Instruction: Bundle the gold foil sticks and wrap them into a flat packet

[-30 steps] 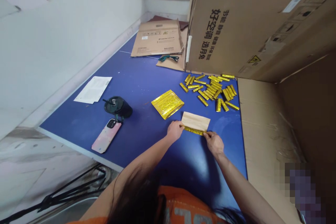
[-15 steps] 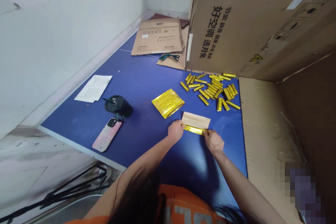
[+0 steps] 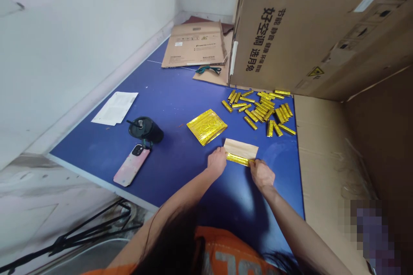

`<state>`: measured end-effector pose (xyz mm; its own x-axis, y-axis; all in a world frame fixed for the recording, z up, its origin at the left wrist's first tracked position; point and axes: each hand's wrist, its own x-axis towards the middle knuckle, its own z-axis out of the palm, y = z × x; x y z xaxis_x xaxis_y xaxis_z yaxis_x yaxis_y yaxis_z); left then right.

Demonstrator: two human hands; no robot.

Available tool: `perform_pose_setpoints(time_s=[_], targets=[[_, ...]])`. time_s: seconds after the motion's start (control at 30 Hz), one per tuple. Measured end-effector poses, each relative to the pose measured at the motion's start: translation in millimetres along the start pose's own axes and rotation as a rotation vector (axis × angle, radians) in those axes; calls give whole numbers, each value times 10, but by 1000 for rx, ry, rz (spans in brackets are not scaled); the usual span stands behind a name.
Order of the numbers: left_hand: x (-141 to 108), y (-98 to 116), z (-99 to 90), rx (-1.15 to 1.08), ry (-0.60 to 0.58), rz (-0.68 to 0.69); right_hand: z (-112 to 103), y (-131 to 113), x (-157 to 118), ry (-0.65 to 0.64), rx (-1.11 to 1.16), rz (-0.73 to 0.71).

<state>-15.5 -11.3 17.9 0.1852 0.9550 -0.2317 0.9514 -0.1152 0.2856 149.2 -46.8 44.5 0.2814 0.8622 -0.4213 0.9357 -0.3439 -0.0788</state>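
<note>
"Sheet (image 3: 241, 148) first: where is it?"

"On the blue table (image 3: 180, 167), right in front of the person, between the two hands. The left hand (image 3: 217, 160) has its fingers together on one end of the near edge; the right hand (image 3: 263, 174) pinches the other end."

"Why both ends?"

"Probably so the gold fold (image 3: 238, 158) along that edge lies straight; one hand alone might let it skew. The far part lies flat, which seems to give a firm base."

"And the stack (image 3: 207, 126)?"

"Just beyond the left hand, within easy reach, I'd guess on purpose. The bars (image 3: 267, 102) lie farther off to the right, near the carton (image 3: 290, 51), perhaps to leave working room. The cup (image 3: 145, 128) and phone (image 3: 131, 166) sit well to the left, likely for the same reason."

"Materials?"

"The sheet looks like thin paper, pale tan and matt on the upturned side, bright foil on the fold. The stack is flat and squarish, shiny and crinkled, its pattern too small to read. The bars are slim and straight, the same gold, at all angles. The carton is stiff brown board; the cup is dark and round."
</note>
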Motion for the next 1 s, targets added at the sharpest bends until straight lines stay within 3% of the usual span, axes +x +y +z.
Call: perform_pose_setpoints(time_s=[0.73,0.9,1.0], targets=[[-4,49,57,110,50,-91,-34,-27,15,-17,-5,-4],[-14,25,18,135,58,-54,-30,-26,25,-19,2,-3],[-18,32,-30,157,69,35,-37,-30,29,-27,6,-6]])
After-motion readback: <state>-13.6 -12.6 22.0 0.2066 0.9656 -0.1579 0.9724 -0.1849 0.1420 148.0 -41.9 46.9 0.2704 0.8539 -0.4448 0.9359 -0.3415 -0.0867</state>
